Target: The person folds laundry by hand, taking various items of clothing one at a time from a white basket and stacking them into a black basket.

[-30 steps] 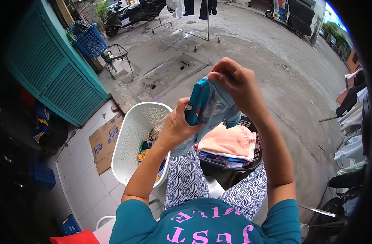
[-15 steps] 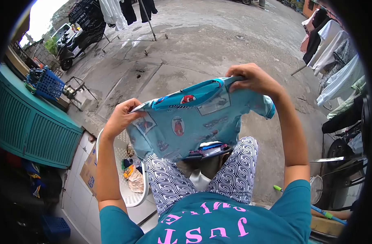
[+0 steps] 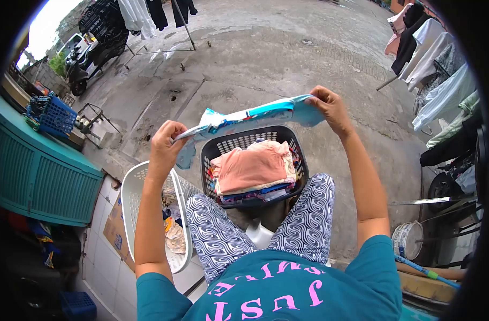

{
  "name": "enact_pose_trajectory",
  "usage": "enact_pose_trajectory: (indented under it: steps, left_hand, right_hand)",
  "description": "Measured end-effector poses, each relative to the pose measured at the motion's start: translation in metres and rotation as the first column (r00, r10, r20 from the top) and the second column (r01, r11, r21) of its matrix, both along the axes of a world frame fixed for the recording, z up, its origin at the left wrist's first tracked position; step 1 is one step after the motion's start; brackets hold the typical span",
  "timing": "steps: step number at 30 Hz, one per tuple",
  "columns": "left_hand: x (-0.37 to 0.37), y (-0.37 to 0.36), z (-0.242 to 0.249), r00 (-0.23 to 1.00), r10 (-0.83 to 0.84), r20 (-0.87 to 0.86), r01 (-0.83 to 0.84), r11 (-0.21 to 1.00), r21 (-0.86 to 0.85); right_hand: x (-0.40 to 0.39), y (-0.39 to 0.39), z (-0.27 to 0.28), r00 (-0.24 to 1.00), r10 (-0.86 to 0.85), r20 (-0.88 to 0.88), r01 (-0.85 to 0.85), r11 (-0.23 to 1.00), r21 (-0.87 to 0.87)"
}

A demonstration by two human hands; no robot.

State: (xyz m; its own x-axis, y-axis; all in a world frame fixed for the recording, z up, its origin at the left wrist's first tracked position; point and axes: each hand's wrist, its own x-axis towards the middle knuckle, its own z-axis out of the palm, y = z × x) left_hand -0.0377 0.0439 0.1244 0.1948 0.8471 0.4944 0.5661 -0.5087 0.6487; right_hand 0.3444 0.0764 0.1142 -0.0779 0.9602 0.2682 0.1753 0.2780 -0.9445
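A light blue printed T-shirt [image 3: 239, 122] is stretched between my hands, its fabric swung away from me so that I see it nearly edge-on. My left hand [image 3: 167, 142] pinches it at one shoulder. At the other shoulder, my right hand [image 3: 330, 111] grips the cloth between thumb and fingers. Below the shirt, a black laundry basket [image 3: 206, 168] stands in front of my knees. A neat stack of folded clothes [image 3: 252, 168] fills it, with a peach garment on top. To my left, a white laundry basket [image 3: 129, 214] contains crumpled clothes [image 3: 175, 235].
Teal louvered doors [image 3: 57, 182] and a blue crate [image 3: 58, 115] are at the left. Laundry hangs on a rack [image 3: 185, 24] far left and along a line [image 3: 442, 69] at right. A white bucket [image 3: 408, 239] stands near my right elbow. Concrete ground stretches ahead.
The shirt has swung forward and up, from hanging broad before me to nearly edge-on. The black basket and its folded stack have come into view. Both hands keep their grip.
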Motion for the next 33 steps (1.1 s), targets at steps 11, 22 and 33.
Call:
enact_pose_trajectory:
  steps: [11,22,33]
  left_hand:
    - [0.001,-0.108,-0.112,0.986,-0.111,-0.123,0.055,0.921,-0.386]
    - [-0.015,0.042,-0.145,0.974,-0.056,-0.218,-0.021,0.942,-0.335]
    - [-0.077,0.033,-0.215,0.937,0.347,0.031,-0.325,0.903,-0.283]
  right_hand:
    - [0.016,-0.128,-0.132,0.85,-0.02,0.526,0.015,1.0,0.013]
    - [-0.016,0.023,-0.146,0.782,0.003,0.623,-0.021,1.0,0.022]
    - [-0.033,-0.015,-0.24,0.668,-0.25,0.701,0.247,0.963,0.108]
